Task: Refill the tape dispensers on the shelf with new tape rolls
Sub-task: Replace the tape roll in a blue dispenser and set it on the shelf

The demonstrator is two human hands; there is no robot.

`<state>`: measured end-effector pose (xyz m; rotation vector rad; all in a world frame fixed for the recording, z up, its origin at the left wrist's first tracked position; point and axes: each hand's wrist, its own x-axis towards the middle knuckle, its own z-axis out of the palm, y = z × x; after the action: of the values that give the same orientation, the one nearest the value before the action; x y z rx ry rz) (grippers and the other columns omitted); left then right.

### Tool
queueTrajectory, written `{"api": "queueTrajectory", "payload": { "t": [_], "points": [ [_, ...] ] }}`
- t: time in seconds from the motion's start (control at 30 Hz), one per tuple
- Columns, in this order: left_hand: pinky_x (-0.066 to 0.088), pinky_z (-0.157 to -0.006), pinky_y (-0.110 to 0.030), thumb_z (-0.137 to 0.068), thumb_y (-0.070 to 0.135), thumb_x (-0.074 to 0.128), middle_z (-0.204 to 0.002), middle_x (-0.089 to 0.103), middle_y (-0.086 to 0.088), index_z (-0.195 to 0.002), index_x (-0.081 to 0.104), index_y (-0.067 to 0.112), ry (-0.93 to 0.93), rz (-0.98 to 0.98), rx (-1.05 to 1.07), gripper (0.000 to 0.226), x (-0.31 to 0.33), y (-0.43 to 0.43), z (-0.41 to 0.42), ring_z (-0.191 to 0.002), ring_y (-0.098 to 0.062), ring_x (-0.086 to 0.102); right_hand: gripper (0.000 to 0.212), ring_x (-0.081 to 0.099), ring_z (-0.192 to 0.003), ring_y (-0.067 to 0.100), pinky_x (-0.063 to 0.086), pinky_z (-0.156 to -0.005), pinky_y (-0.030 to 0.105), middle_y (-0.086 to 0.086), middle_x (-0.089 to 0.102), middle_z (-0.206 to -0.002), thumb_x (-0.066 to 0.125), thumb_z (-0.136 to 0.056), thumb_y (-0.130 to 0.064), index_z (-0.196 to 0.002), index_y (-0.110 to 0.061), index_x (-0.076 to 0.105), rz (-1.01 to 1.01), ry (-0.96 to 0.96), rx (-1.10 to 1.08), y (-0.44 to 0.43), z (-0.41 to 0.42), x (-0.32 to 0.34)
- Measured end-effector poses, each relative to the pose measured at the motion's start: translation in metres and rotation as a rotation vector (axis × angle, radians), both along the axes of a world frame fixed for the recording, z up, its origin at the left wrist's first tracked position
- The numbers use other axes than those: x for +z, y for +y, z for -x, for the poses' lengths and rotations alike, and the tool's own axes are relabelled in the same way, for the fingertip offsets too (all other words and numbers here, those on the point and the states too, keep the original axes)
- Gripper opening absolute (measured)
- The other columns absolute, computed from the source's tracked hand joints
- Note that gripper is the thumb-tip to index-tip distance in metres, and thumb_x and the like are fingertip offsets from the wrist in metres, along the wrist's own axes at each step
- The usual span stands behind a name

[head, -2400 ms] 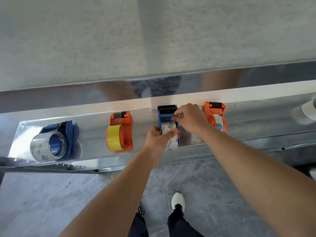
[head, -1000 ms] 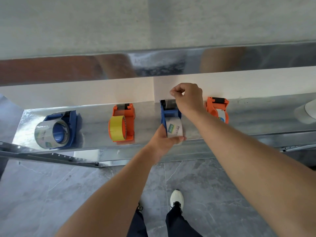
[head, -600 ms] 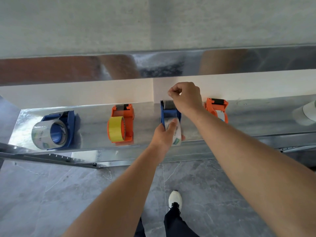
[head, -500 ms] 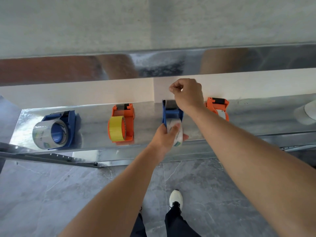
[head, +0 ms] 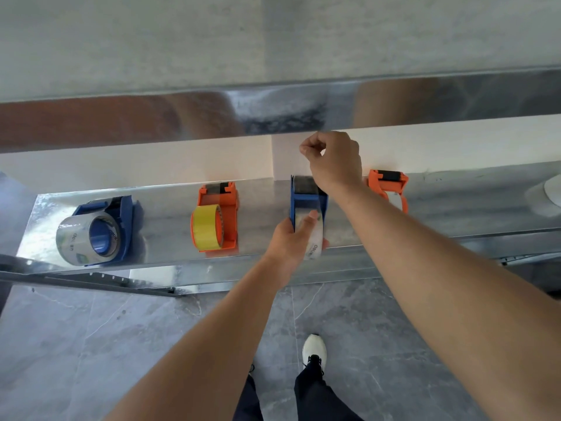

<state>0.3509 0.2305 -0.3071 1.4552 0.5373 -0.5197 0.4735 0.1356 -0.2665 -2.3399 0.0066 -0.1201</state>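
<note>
Several tape dispensers stand on a shiny metal shelf. My left hand grips the clear tape roll sitting in the middle blue dispenser. My right hand is raised above that dispenser's front end, thumb and forefinger pinched together on a strip of clear tape drawn up from it. An orange dispenser carries a yellow roll. At the far left a blue dispenser lies with a large clear roll. Another orange dispenser sits behind my right forearm.
A second metal shelf overhangs close above my right hand. A white roll-like object sits at the shelf's right end. A metal rail slants below the shelf's left front. Grey tiled floor and my white shoe lie below.
My right hand has risen from the blue dispenser's front end toward the upper shelf, drawing the tape strip upward. My left hand keeps its hold on the roll.
</note>
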Motion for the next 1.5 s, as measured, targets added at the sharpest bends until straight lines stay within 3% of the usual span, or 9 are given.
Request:
{"api": "queueTrajectory", "payload": {
  "t": [0.23,0.37,0.57,0.8,0.93,1.0,1.13,1.33,1.5],
  "points": [
    [0.063,-0.081,-0.029,-0.109,0.021,0.056,-0.098,0.082,-0.003,-0.113,0.064,0.018,-0.148,0.101,-0.074,0.009,-0.005,0.005,0.008,-0.091,-0.019,0.077,0.016,0.065,-0.086,0.009,0.055,-0.081,0.032,-0.014,0.070,-0.088,0.065,-0.099,-0.015,-0.089,-0.021,0.075,-0.021,-0.014,-0.077,-0.001,-0.003,0.005],
    [0.058,-0.099,-0.029,-0.104,0.001,0.060,-0.116,0.079,-0.008,-0.133,0.058,0.007,-0.247,0.072,-0.207,0.030,-0.013,0.010,0.015,-0.110,-0.015,0.075,0.022,0.058,-0.081,0.010,0.041,-0.075,0.025,-0.017,0.060,-0.079,0.064,-0.099,-0.017,-0.080,-0.028,0.065,-0.061,-0.031,-0.129,-0.002,-0.010,0.016],
    [0.046,-0.118,-0.046,-0.100,0.005,0.064,-0.118,0.079,0.008,-0.141,0.052,0.017,-0.273,0.072,-0.276,0.044,-0.023,0.019,0.026,-0.126,-0.018,0.068,0.018,0.065,-0.087,0.005,0.047,-0.071,0.021,-0.018,0.069,-0.085,0.066,-0.094,-0.014,-0.089,-0.026,0.078,-0.072,-0.029,-0.092,-0.006,-0.012,0.007],
    [0.046,-0.116,-0.041,-0.097,-0.004,0.068,-0.133,0.074,-0.009,-0.142,0.056,0.009,-0.243,0.164,-0.234,0.048,-0.038,0.034,0.040,-0.132,-0.020,0.065,0.009,0.064,-0.082,0.008,0.056,-0.080,0.027,-0.006,0.073,-0.085,0.087,-0.081,-0.015,-0.086,-0.017,0.080,-0.178,0.482,0.000,-0.027,-0.031,-0.002],
    [0.047,-0.114,-0.038,-0.095,-0.007,0.068,-0.131,0.075,-0.007,-0.136,0.060,0.009,-0.226,0.212,-0.190,0.045,-0.042,0.035,0.041,-0.131,-0.019,0.066,0.022,0.032,-0.055,0.009,0.029,-0.046,0.022,-0.004,0.050,-0.059,0.066,-0.093,-0.006,-0.074,-0.016,0.070,-0.278,1.052,-0.049,-0.033,-0.026,-0.018],
    [0.051,-0.108,-0.033,-0.094,-0.009,0.068,-0.129,0.076,-0.007,-0.133,0.062,0.006,-0.232,0.236,-0.155,0.042,-0.043,0.036,0.040,-0.127,-0.020,0.068,0.034,0.025,-0.051,0.009,0.020,-0.047,0.021,-0.004,0.044,-0.055,0.049,-0.095,-0.004,-0.065,-0.019,0.053,-0.408,1.211,-0.032,-0.038,-0.023,-0.036],
    [0.049,-0.113,-0.043,-0.089,-0.002,0.075,-0.134,0.070,-0.022,-0.138,0.059,-0.004,-0.250,0.287,-0.066,0.051,-0.043,0.040,0.037,-0.130,-0.036,0.064,0.037,0.025,-0.052,0.010,0.017,-0.058,0.023,-0.002,0.049,-0.063,0.042,-0.097,-0.003,-0.066,-0.020,0.052,-0.636,1.267,-0.060,-0.048,-0.011,-0.055],
    [0.053,-0.108,-0.038,-0.091,0.002,0.069,-0.136,0.068,-0.026,-0.140,0.058,-0.006,-0.219,0.450,0.075,0.050,-0.034,0.047,0.033,-0.133,-0.037,0.062,0.027,0.028,-0.055,0.009,0.024,-0.059,0.022,0.002,0.055,-0.076,0.047,-0.102,-0.003,-0.083,-0.015,0.062,-0.679,1.307,0.030,-0.058,-0.003,-0.065],
    [0.060,-0.097,-0.039,-0.096,0.010,0.066,-0.130,0.071,-0.024,-0.135,0.064,-0.006,-0.134,0.492,0.242,0.041,-0.024,0.045,0.033,-0.114,-0.031,0.072,0.025,0.033,-0.060,0.010,0.029,-0.062,0.023,0.001,0.059,-0.075,0.061,-0.102,-0.035,-0.095,-0.012,0.069,-0.703,1.284,0.099,-0.060,0.006,-0.065]
  ]
}}
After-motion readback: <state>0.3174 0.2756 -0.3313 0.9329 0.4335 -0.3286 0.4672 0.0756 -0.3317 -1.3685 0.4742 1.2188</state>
